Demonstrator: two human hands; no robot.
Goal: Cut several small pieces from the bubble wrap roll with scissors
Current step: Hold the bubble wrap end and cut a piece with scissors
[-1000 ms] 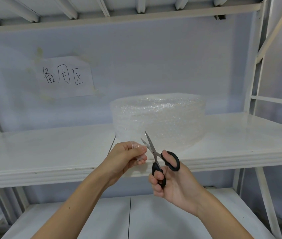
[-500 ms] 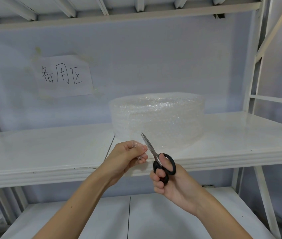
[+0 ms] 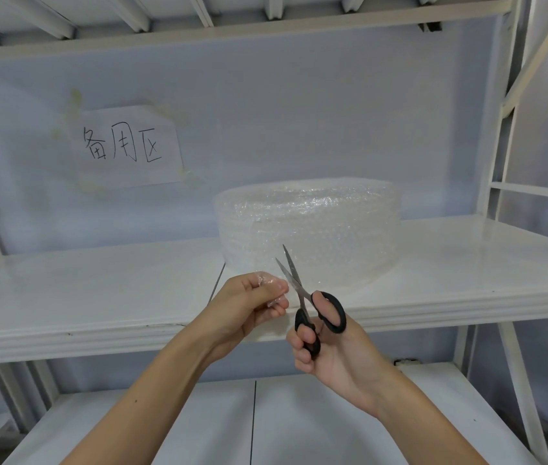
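Bubble wrap roll (image 3: 309, 229) lies flat on shelf (image 3: 98, 297), axis vertical. In front of roll: right hand (image 3: 329, 344) grips scissors (image 3: 302, 297), blades parted (tips up-left); left hand (image 3: 249, 307) pinches wrap scrap (image 3: 270, 285).

bubble wrap piece (image 3: 270, 290) mostly hidden in left hand (image 3: 249, 305) (edges indistinct)

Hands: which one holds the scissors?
The right hand, fingers through the black handles of the scissors, blades open. The left hand only pinches a clear bubble wrap piece.
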